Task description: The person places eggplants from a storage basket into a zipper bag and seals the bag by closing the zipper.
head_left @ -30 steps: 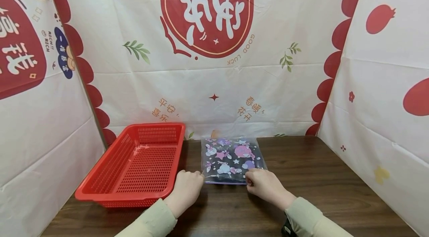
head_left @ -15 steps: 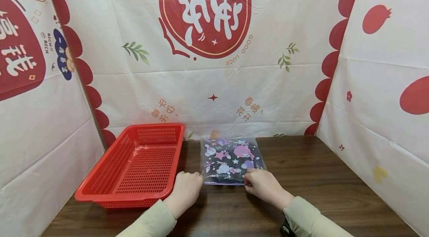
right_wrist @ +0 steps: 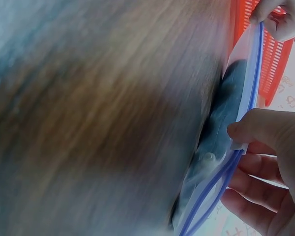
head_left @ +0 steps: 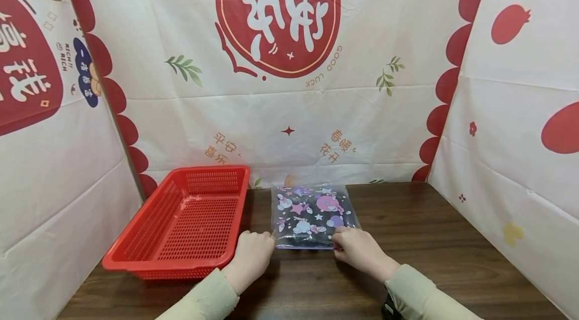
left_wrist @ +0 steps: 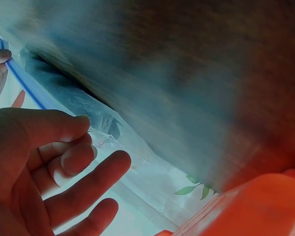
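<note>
A clear zip bag (head_left: 310, 214) with pink, purple and white cartoon figures and stars lies on the table, something dark inside it. Whether the print is on the bag or on its contents I cannot tell. My left hand (head_left: 252, 255) pinches the near left corner between thumb and forefinger, other fingers apart. At the near right edge my right hand (head_left: 359, 252) pinches the white slider (right_wrist: 239, 146) on the blue-purple zip strip (right_wrist: 255, 73). In the right wrist view the strip's two tracks are together between the hands and spread apart on the slider's other side.
An upright red plastic basket (head_left: 199, 224) with slotted walls stands left of the bag, its near right corner close to my left hand and forearm. The brown wooden table (head_left: 434, 239) runs back to white printed cloth (head_left: 289, 109) that hangs behind and on both sides.
</note>
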The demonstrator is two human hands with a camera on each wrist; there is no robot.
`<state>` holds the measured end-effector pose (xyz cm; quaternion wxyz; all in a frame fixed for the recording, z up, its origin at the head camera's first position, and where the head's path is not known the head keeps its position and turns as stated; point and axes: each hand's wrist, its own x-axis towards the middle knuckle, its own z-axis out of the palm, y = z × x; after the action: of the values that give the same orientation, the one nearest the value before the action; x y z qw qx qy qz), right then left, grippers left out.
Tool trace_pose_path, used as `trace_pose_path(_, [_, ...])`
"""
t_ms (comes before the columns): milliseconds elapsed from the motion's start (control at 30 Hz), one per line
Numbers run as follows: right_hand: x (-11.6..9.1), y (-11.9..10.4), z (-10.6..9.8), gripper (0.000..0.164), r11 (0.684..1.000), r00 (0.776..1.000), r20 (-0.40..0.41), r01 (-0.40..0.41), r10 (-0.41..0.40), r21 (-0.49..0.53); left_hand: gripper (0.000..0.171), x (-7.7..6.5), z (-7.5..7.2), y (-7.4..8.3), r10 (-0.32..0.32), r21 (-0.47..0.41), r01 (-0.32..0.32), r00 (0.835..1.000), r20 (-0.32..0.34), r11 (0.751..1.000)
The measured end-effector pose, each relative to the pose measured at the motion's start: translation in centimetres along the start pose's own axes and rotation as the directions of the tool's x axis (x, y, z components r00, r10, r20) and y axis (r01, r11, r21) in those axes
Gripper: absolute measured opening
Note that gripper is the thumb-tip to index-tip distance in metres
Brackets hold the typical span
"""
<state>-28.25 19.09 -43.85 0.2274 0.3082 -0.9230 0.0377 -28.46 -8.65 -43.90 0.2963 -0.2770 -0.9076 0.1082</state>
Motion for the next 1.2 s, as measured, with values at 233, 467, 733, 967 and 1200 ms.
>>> trace_pose_path(233, [-0.2, 0.3, 0.1, 0.025, 1.000, 1.000, -0.002, -0.003, 0.003, 0.009, 0.015, -0.1, 0.2, 0.1, -0.004, -0.003, 0.004, 1.000, 0.000, 1.000])
trace_pose_path(467, [-1.0, 0.6, -0.2, 0.026, 1.000, 0.999, 0.028, -0.023, 0.022, 0.021, 0.014, -0.1, 0.0, 0.6, -0.011, -0.009, 0.011, 1.000, 0.020, 1.000])
trace_pose_path(733, [-1.4, 1.0, -0.4, 0.029, 0.999, 1.000, 0.008, -0.029, 0.028, 0.019, 0.014, 0.1, 0.1, 0.8, -0.007, -0.002, 0.007, 0.999, 0.032, 1.000])
trace_pose_path(967, [-1.3, 0.9, -0.5, 0.032, 0.999, 0.999, 0.030, -0.031, 0.030, 0.042, 0.014, -0.1, 0.1, 0.6, -0.023, -0.011, 0.024, 0.999, 0.039, 1.000])
trace_pose_path(1200, [-1.1, 1.0, -0.6, 0.032, 0.998, 0.998, 0.041, -0.055, 0.054, 0.036, 0.014, -0.1, 0.2, 0.3, -0.021, -0.007, 0.021, 0.999, 0.033, 1.000])
